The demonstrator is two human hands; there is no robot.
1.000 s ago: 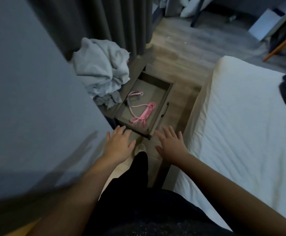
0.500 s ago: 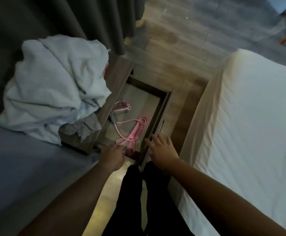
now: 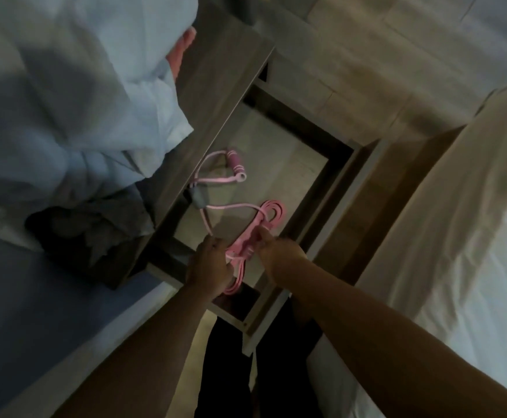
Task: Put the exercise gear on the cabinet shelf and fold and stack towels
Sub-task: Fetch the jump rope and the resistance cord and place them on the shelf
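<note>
Head view down into an open cabinet drawer (image 3: 341, 176), where left hand (image 3: 208, 267) and right hand (image 3: 279, 254) both grasp the coiled pink resistance band (image 3: 269, 213); crumpled pale towels (image 3: 80, 101) heap on the cabinet top (image 3: 216, 95).

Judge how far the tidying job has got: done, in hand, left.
Done: the drawer stands open. In hand: left hand and right hand grip the pink bands inside it. Left: bands not yet on any shelf; the towels lie crumpled, unfolded.
</note>
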